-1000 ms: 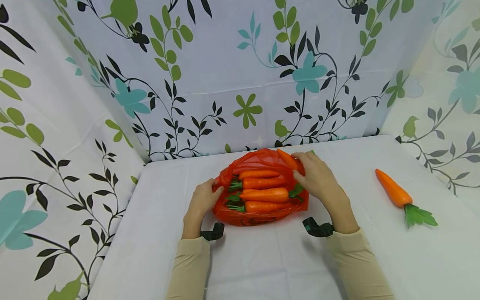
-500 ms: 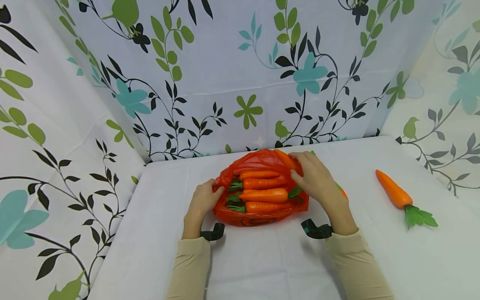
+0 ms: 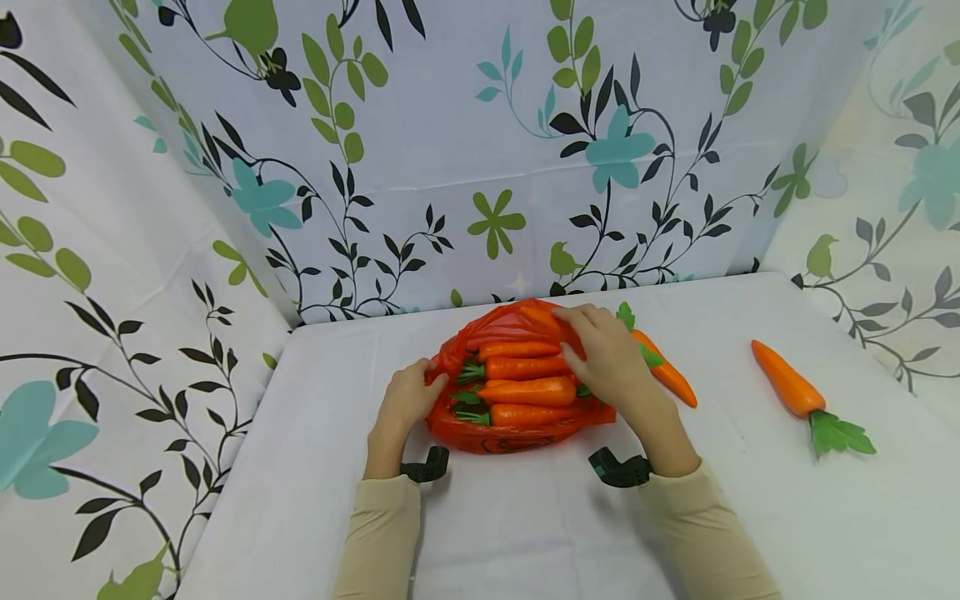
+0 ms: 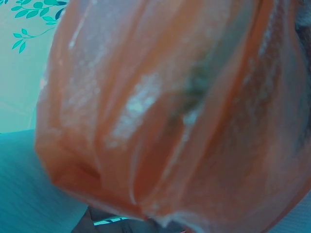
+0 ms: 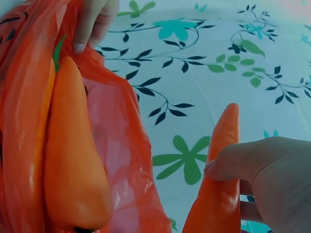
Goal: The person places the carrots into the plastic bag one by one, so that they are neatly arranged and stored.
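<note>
A red plastic bag (image 3: pixel 495 440) lies on the table with several orange carrots (image 3: pixel 532 390) with green tops in its mouth. At the bag's left side my left hand (image 3: pixel 405 398) pinches its edge; in the right wrist view the left fingers (image 5: pixel 90 24) hold the gathered plastic. My right hand (image 3: pixel 611 354) is over the bag's right side. Between its thumb and fingers it holds one carrot (image 5: pixel 214 208), tapered tip pointing up in the right wrist view; in the head view this carrot overlaps the red plastic. The bag's film (image 4: pixel 146 121) fills the left wrist view.
Just right of the bag a carrot (image 3: pixel 675 379) with green leaves lies on the white tablecloth (image 3: pixel 517 525). Farther right lies another carrot (image 3: pixel 787 379), leaves toward the front. Patterned cloth (image 3: pixel 420 150) stands behind the table and at both sides.
My right hand has moved left over the bag with the carrot, uncovering the loose carrot to its right. My left hand has stayed at the bag's edge.
</note>
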Action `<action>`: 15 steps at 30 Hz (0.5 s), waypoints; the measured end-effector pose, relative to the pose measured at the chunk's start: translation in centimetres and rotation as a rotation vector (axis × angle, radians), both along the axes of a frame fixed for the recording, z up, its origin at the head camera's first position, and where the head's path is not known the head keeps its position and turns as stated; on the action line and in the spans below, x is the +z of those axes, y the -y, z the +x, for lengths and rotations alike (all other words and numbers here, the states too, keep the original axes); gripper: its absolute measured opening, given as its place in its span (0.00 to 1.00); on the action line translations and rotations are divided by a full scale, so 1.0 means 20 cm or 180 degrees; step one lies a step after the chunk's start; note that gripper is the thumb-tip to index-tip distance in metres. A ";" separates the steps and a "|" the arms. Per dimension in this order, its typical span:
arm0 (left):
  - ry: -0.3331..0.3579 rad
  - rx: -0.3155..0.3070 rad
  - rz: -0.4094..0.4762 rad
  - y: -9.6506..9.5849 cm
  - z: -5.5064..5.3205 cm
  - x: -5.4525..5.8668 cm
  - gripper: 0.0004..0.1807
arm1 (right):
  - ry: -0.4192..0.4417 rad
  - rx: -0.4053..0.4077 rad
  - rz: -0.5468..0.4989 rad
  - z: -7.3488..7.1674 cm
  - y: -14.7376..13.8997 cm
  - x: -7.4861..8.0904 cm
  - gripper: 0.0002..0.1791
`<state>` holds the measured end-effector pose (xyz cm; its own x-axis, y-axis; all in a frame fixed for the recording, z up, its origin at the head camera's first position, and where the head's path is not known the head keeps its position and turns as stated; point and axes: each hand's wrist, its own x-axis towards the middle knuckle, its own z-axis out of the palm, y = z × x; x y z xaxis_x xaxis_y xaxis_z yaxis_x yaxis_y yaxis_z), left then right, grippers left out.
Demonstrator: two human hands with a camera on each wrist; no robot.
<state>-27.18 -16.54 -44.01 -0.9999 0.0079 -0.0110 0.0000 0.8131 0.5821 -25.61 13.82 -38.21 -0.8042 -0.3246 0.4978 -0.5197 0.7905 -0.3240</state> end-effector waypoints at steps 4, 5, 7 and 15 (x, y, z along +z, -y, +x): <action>0.0005 0.0000 -0.0004 0.00 0.00 0.00 0.22 | -0.0017 0.0064 0.0020 0.01 0.03 0.00 0.27; 0.0005 0.0003 -0.0004 0.00 0.00 0.00 0.22 | -0.0016 0.0072 0.0024 0.01 0.04 -0.01 0.27; 0.0008 0.0005 -0.0010 0.00 0.00 0.00 0.22 | -0.0044 0.0093 0.0038 0.01 0.05 -0.01 0.27; 0.0028 0.0010 -0.0033 0.00 0.00 0.00 0.23 | -0.0263 0.0278 0.0063 0.01 0.10 -0.03 0.24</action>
<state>-27.14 -16.56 -44.05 -0.9998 0.0046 -0.0197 -0.0075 0.8192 0.5735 -25.41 11.78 -38.81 -0.7289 -0.4022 0.5541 -0.6113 0.7468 -0.2620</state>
